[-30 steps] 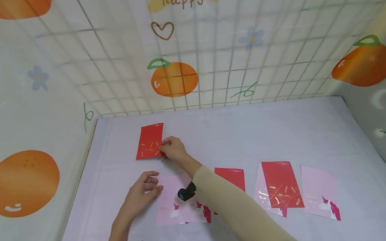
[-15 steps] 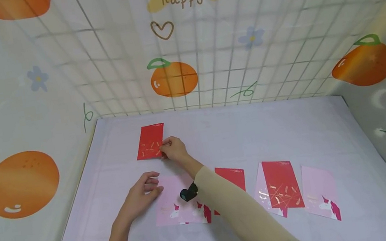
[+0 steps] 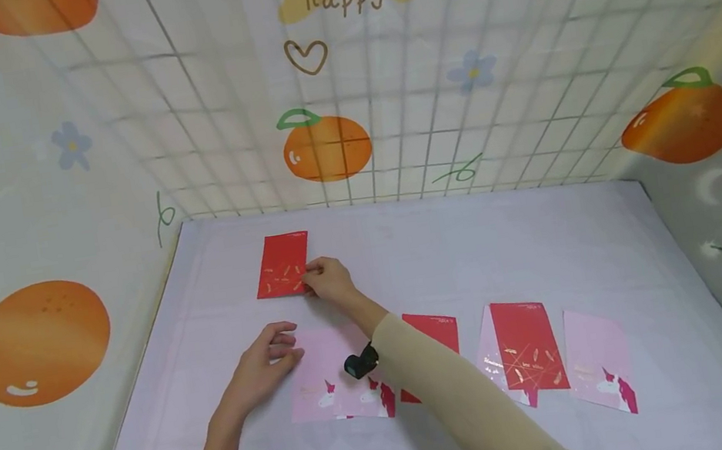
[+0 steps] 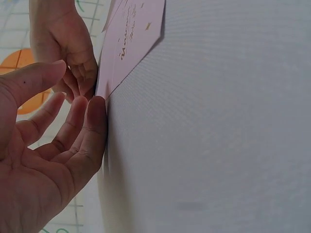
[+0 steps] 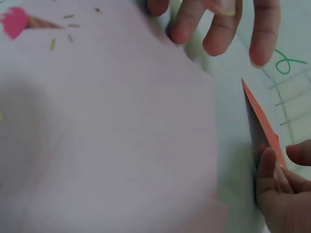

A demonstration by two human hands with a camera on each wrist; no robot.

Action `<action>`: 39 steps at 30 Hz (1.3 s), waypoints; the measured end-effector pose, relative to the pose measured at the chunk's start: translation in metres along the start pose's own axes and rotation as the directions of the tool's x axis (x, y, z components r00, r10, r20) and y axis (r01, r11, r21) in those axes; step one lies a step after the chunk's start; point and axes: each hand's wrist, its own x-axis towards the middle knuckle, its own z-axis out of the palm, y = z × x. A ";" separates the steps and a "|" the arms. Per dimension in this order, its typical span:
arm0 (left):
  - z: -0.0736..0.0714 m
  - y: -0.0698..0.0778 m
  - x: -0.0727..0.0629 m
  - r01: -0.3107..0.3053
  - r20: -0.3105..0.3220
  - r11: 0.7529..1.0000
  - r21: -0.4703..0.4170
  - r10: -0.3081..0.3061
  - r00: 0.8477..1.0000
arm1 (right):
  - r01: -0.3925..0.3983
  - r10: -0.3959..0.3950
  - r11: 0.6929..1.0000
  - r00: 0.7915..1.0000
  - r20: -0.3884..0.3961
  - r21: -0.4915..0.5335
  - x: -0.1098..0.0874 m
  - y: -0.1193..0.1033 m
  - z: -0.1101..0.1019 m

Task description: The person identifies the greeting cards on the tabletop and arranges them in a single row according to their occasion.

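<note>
My right hand pinches the lower right edge of a red card with gold streaks at the table's back left. In the right wrist view that hand has thumb and fingers at the edge of the red card, seen nearly edge-on. Nearer me, my left hand lies with loosely bent fingers at the left edge of a pink unicorn card; nothing is between its fingers. The left wrist view shows this hand with its fingers apart, fingertips beside a pink card.
Overlapping pink cards lie below my right forearm, beside a partly covered red card. Further right, a red card overlaps a pink one, then another pink card. A wire grid behind orange-printed cloth borders the back of the white table.
My right hand and forearm have shifted very slightly to the right, its fingers still at the red card's edge. The left hand and the other cards look unmoved.
</note>
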 end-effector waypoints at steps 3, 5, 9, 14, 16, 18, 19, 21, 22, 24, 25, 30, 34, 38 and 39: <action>0.000 -0.001 0.000 -0.002 0.000 1.000 0.000 0.002 1.000 | 0.001 -0.001 0.999 1.000 -0.001 -0.039 -0.002 -0.003 -0.001; 0.000 -0.002 0.000 -0.003 -0.002 1.000 -0.001 0.003 1.000 | 0.003 -0.003 0.998 1.000 -0.001 -0.064 -0.003 -0.004 -0.002; -0.001 -0.002 0.000 -0.024 -0.008 1.000 -0.003 0.024 1.000 | 0.021 -0.020 0.996 1.000 0.018 -0.092 -0.008 -0.008 -0.007; 0.001 0.001 -0.002 -0.043 -0.029 0.999 -0.005 0.043 0.999 | 0.092 -0.085 0.990 0.994 0.068 -0.107 -0.021 -0.015 -0.022; 0.001 0.003 -0.003 -0.058 -0.041 0.998 -0.006 0.058 0.997 | 0.131 -0.122 0.986 0.989 0.086 -0.106 -0.028 -0.018 -0.030; 0.002 0.007 -0.004 -0.077 -0.051 0.997 -0.007 0.076 0.996 | 0.173 -0.163 0.980 0.981 0.102 -0.100 -0.035 -0.022 -0.039; 0.002 0.009 -0.004 -0.084 -0.056 0.996 -0.007 0.083 0.995 | 0.193 -0.183 0.977 0.977 0.109 -0.093 -0.038 -0.024 -0.043; 0.002 0.014 -0.006 -0.096 -0.067 0.995 -0.006 0.096 0.993 | 0.230 -0.217 0.969 0.968 0.125 -0.095 -0.047 -0.028 -0.052; 0.002 0.016 -0.007 -0.104 -0.070 0.995 -0.005 0.103 0.992 | 0.246 -0.232 0.964 0.964 0.131 -0.101 -0.052 -0.030 -0.056; 0.003 0.023 -0.009 -0.111 -0.070 0.994 -0.011 0.110 0.991 | 0.280 -0.264 0.954 0.954 0.144 -0.105 -0.062 -0.032 -0.065; 0.003 0.025 -0.010 -0.116 -0.069 0.993 -0.017 0.114 0.991 | 0.299 -0.282 0.948 0.948 0.150 -0.110 -0.066 -0.032 -0.070; 0.005 0.037 -0.013 -0.130 -0.060 0.991 -0.034 0.127 0.990 | 0.379 -0.360 0.920 0.917 0.169 -0.099 -0.089 -0.031 -0.091; 0.008 0.044 -0.017 -0.142 -0.058 0.989 -0.043 0.140 0.989 | 0.403 -0.381 0.908 0.907 0.179 -0.111 -0.107 -0.027 -0.103; 0.011 0.051 -0.021 -0.162 -0.050 0.985 -0.057 0.159 0.986 | 0.400 -0.375 0.910 0.906 0.194 -0.109 -0.126 -0.021 -0.113; 0.012 0.052 -0.022 -0.168 -0.046 0.984 -0.062 0.165 0.985 | 0.398 -0.373 0.912 0.907 0.197 -0.102 -0.129 -0.019 -0.115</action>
